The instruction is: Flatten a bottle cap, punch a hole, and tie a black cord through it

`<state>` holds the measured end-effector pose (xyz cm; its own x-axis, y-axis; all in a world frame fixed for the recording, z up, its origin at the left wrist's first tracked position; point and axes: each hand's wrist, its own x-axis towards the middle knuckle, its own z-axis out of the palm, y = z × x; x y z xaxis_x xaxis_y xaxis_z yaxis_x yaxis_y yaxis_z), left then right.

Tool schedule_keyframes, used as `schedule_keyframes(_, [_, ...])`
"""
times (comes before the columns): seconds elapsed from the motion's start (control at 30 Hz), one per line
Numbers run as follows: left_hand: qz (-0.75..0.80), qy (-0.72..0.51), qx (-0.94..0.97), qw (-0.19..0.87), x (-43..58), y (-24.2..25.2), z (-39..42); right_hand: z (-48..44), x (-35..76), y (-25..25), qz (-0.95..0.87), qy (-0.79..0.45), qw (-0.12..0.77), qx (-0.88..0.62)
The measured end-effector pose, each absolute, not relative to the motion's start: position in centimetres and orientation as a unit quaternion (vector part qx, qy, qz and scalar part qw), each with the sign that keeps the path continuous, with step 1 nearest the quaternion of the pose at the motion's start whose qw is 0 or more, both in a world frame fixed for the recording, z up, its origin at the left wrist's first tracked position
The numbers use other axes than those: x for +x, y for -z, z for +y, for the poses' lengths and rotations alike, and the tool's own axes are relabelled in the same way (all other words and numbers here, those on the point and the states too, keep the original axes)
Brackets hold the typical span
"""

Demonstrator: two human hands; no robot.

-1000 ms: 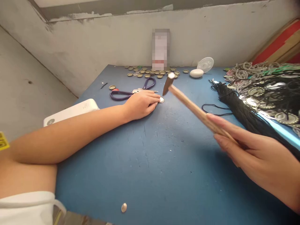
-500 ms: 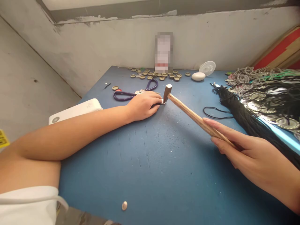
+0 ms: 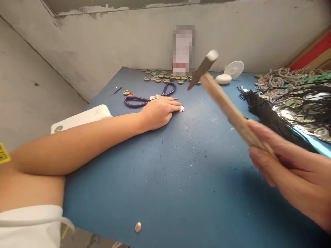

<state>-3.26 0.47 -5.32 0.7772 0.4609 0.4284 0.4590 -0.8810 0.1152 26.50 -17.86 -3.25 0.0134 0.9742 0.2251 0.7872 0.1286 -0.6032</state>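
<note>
My right hand (image 3: 287, 165) is closed round the wooden handle of a hammer (image 3: 227, 106), whose metal head is raised over the table, slightly blurred by motion. On the table top, the fingers of my left hand (image 3: 160, 113) press on a small silvery bottle cap (image 3: 182, 109) with a crimped edge; only its right part shows past my fingertips. Just behind my left hand lie scissors (image 3: 137, 102) with dark blue loop handles, their blades partly covered by it. An upturned bottle cap (image 3: 126, 92) and a red one (image 3: 130, 96) sit by the scissors.
Several bottle caps (image 3: 167, 80) lie along the wall. A white rounded object (image 3: 223, 79) and a translucent disc (image 3: 234, 70) stand near them. Black cords (image 3: 269, 112) with caps heap up at right. A white power bank (image 3: 81, 119) lies beyond my left forearm; a small oval piece (image 3: 138, 227) is near the front edge.
The hammer has risen from the bottle cap, up and to the right, with my right hand. My left hand stays at the cap, more of which now shows. The view has shifted slightly.
</note>
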Motion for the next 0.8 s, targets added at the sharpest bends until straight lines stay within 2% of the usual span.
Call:
schedule_keyframes(0.2, [0.23,-0.24,0.943,0.006,-3.2,5.4,0.6,-17.5,25.7,2.3,-0.685,-0.228,0.283,-0.632])
schedule_keyframes(0.37, [0.236,-0.238,0.942,0.003,-3.3,5.4,0.5,-18.1,26.1,2.7,-0.668,-0.176,0.333,-0.642])
schedule_keyframes(0.57, [0.237,-0.238,0.942,0.001,-3.1,5.3,0.4,-17.7,26.2,3.0,-0.703,-0.221,0.251,-0.628])
schedule_keyframes(0.8, [0.307,-0.198,0.931,-0.025,-3.2,4.9,-0.3,-18.3,25.9,2.5,-0.645,-0.22,0.289,-0.672])
